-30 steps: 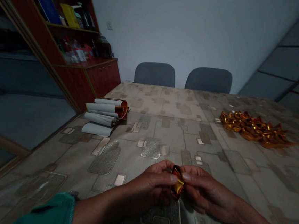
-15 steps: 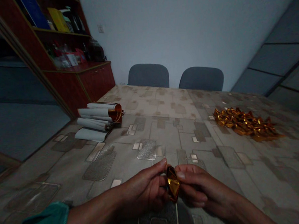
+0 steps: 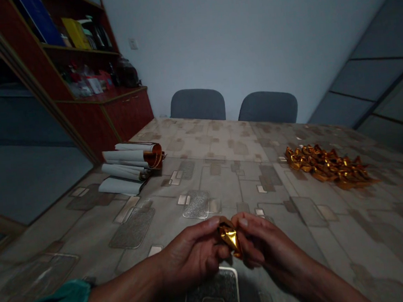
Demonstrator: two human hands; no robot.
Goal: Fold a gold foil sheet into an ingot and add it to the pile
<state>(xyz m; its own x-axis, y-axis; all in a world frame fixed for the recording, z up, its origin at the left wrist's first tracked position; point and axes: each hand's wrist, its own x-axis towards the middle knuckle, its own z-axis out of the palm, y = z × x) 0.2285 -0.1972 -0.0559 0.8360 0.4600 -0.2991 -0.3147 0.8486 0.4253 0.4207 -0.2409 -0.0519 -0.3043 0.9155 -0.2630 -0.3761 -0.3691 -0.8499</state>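
A small folded piece of shiny gold foil paper (image 3: 231, 239) is pinched between my two hands above the near part of the table. My left hand (image 3: 196, 250) grips its left side, with the thumb along the top edge and the other fingers curled underneath. On the opposite side, my right hand (image 3: 262, 237) holds it between thumb and fingers. The foil piece has creased, angled faces and appears slightly open at the top. Parts of it are hidden behind my fingertips.
Many folded gold foil pieces (image 3: 330, 165) lie clustered at the right of the patterned table (image 3: 220, 168). Curled sheets of paper (image 3: 127, 169), white outside and gold inside, rest at the left. Two grey chairs (image 3: 197, 104) stand behind; a red-brown cabinet (image 3: 127, 113) is back left.
The foil piece has been tilted and turned between my fingers, and both hands have risen slightly. My right hand has come closer to my left. The view has shifted a little.
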